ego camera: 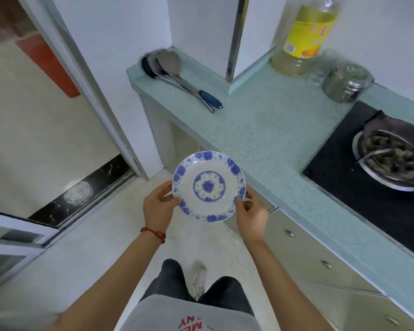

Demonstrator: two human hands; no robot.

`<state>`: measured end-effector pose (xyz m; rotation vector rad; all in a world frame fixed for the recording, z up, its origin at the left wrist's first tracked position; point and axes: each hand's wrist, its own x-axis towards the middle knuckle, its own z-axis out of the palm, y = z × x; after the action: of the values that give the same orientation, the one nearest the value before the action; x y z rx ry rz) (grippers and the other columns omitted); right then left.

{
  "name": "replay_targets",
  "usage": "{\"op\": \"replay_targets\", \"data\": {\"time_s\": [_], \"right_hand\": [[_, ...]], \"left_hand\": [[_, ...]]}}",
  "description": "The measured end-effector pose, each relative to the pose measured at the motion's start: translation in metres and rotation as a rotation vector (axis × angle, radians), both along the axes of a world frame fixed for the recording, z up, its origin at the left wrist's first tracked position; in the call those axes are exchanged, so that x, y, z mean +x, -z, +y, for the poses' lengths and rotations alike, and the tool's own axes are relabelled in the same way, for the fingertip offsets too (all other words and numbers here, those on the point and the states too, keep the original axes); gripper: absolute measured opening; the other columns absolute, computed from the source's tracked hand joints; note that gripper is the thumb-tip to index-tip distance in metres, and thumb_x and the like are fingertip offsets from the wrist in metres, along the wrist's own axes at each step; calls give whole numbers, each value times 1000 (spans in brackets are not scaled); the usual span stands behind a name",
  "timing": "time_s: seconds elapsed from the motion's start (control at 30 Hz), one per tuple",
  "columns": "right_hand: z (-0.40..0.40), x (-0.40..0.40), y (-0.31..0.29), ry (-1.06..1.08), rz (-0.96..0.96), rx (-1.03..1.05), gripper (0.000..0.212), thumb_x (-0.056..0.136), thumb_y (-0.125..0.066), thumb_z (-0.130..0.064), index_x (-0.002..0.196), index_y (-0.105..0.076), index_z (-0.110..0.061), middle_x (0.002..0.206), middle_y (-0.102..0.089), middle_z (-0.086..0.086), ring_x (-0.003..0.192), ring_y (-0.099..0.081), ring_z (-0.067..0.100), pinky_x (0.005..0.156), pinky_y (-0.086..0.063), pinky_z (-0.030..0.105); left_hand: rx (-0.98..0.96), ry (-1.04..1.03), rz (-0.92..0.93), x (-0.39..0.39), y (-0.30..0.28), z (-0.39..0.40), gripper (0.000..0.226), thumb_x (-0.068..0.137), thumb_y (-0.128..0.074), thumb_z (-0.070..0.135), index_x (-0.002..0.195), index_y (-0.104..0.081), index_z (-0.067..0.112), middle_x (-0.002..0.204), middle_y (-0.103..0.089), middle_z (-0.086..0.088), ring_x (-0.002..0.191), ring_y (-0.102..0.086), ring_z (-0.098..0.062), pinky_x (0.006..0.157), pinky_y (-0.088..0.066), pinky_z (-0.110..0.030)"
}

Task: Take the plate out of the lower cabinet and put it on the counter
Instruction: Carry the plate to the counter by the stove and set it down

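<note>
both hands grip a white plate (209, 186) with blue flowers by its rim, the left hand (158, 206) on its left edge and the right hand (250, 217) on its lower right edge. the plate is held face up above the floor, just beside the front edge of the pale green worktop (261, 130). further back on the worktop lie metal ladles (175, 70) and an oil bottle (304, 37).

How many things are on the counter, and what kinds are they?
Cooking utensils: 3
Oil bottle: 1
Metal pot with lid: 1
Stove burner: 1
Total: 6
The plate is not there yet; both hands hold it.
</note>
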<state>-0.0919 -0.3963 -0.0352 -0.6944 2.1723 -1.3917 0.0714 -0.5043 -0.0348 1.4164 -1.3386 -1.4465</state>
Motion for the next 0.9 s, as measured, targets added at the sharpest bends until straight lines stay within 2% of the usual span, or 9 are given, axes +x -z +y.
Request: {"op": "replay_targets", "data": {"time_s": [0.1,0.23,0.3,0.4,0.5,0.63,0.77,0.83,0.9], "right_hand": [[-3,-22,-1,56,-6,-12,22,90,-52,-9,111,-58,-14,57,-54,-4,46,-49,-1,44,-40,7],[-11,-48,0,182,-22,-2,28,89,-54,-10,116,-56,-14,60,-55,-5,48,-51,-3,45,-41,7],[-17,-60,1,233,-21,-8,29,89,-54,-10,118,-55,-14,60,-56,-4,47,-50,-1,44,-41,8],[-29,-75,3,296,-9,6,29,89,-54,-10,117,-56,-15,57,-55,-2,46,-49,0,42,-40,8],[-49,-90,4,393,-9,29,28,89,-54,-11,117,-56,-16,56,-55,-2,45,-49,2,42,-40,9],[-76,-104,2,481,-25,32,26,90,-53,-13,115,-56,-19,60,-59,2,51,-51,13,48,-44,24],[-100,-118,5,562,-10,33,26,90,-52,-12,115,-57,-19,53,-53,4,42,-41,6,41,-36,18],[-107,-125,6,584,-15,45,26,90,-52,-12,115,-56,-17,52,-51,5,40,-38,7,39,-32,14],[-111,-132,6,608,-26,46,26,90,-52,-12,116,-56,-15,54,-53,8,43,-40,8,40,-34,16]], "left_hand": [[11,46,1,-31,-3,-14,43,69,-65,-13,109,-63,4,108,-65,-8,84,-66,-14,79,-56,-24],[-10,136,-20,-72,-3,-37,42,68,-65,-14,107,-65,3,105,-66,-9,84,-64,-19,69,-54,-8],[5,184,-21,-92,-3,-50,44,68,-63,-14,107,-65,4,101,-67,-7,80,-65,-14,64,-53,-6],[13,274,-34,-119,-4,-71,44,68,-64,-10,106,-67,12,95,-70,-3,73,-65,3,62,-53,-7],[31,381,-43,-146,-5,-99,44,69,-62,-9,107,-67,13,95,-70,-3,82,-64,-3,60,-51,-5],[37,496,-59,-177,-6,-138,44,70,-65,-6,108,-65,15,94,-70,1,84,-65,1,62,-54,-9],[41,563,-66,-204,-5,-167,46,70,-64,-9,110,-64,13,99,-68,-2,87,-66,-9,69,-55,-14],[39,597,-74,-217,-5,-176,46,70,-64,-10,110,-64,13,97,-68,-1,82,-66,-2,69,-54,-14],[37,618,-76,-229,-4,-183,46,69,-63,-11,109,-65,12,94,-68,2,76,-65,5,63,-52,-7]]}}
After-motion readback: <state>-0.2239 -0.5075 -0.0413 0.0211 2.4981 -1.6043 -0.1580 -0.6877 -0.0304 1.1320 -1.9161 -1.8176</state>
